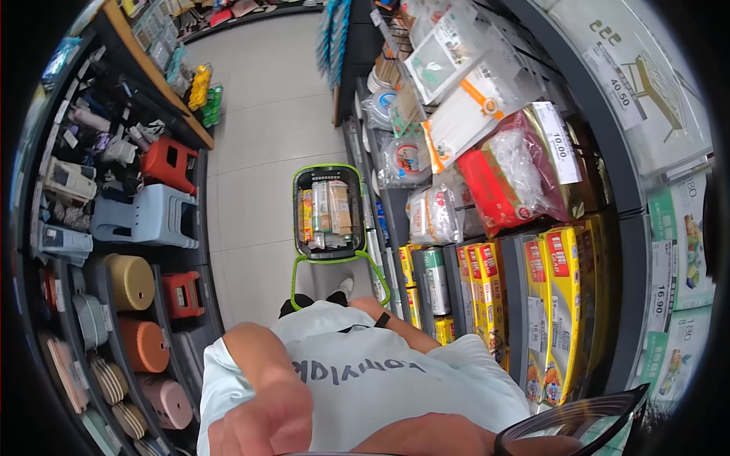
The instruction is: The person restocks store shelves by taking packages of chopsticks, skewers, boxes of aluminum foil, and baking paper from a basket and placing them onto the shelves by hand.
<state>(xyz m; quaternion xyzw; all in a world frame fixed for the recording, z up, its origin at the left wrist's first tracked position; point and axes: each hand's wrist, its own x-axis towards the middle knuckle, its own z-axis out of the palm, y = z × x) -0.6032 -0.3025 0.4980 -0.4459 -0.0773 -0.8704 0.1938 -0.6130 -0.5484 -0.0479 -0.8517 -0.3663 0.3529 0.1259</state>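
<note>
Right hand beside green handle of loaded basket; grip's hold, opening: cannot tell. Left hand raised, curled, contents unclear.

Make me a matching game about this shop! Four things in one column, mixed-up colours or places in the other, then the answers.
Things:
1. Shopping basket
2. GLAD boxes
3. "10.00" price tag
4. Wristband

Colours and places:
A. White with black numbers
B. Around the person's right wrist
C. Black inside, with a green rim
D. Yellow and red, on the lower shelf at the right

Right pairs: 1-C, 2-D, 3-A, 4-B
</note>
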